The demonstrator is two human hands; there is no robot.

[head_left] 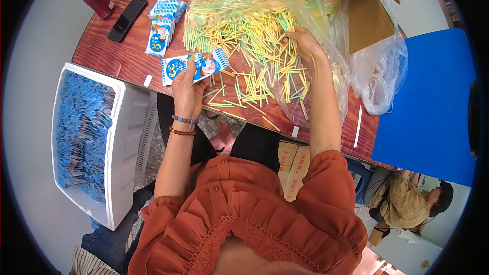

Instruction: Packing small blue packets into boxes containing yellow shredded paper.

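My left hand is closed on a blue-and-white packet, thumb on top, at the near edge of a heap. The heap is thin yellow and green sticks, spilling from a large clear plastic bag onto the table. At the heap's right side my right hand reaches in, its fingers drawn together against the sticks. What lies between those fingertips is too small to make out. A stack of similar packets lies to the left of the heap. Loose sticks are scattered near the table's front edge.
On the dark red table stand a red-lidded jar and a black phone. A white foam box full of blue packets is at the left. An open cardboard box backs the bag; a blue panel stands right. Another person sits beyond.
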